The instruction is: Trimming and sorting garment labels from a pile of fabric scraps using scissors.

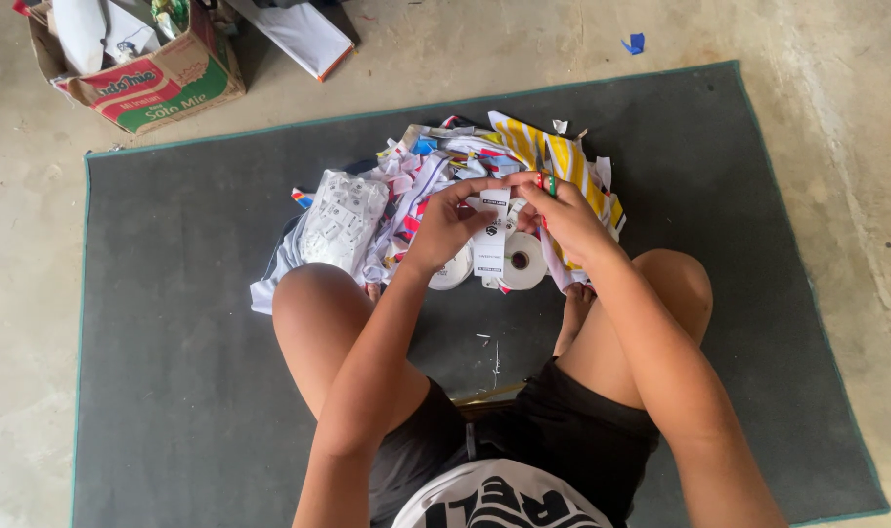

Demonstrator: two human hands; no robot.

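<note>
At the far left of the head view, a cardboard box (157, 83) stuffed with paper stands on the concrete floor (836, 147), just off the corner of a dark grey mat (172, 293). A flat white board (304, 34) lies beside the box, near the top edge.

On the mat, a heap of cloth scraps (416, 186) spreads in front of the seated person. A clear bag (343, 220) of small white pieces lies on its left part; striped yellow and white cloth (563, 161) lies on its right.

The person sits with both knees raised and spread, forearms reaching forward between them. The left hand (445, 225) is lifted over the heap, wrist bent, fingers curled, its thumb and fingertips pinching the top left of a white label strip (491, 240). The strip hangs down between the two hands, above two white rolls (523, 259) that lie side by side on the mat at the heap's near edge.

The right hand (570, 220) comes in from the right, its back to the camera, fingers bent close together. It pinches the strip's upper right and something small, red and green (547, 182), at the fingertips; what this is cannot be told.

A blue scrap (634, 43) lies on the floor beyond the mat, upper right.
</note>
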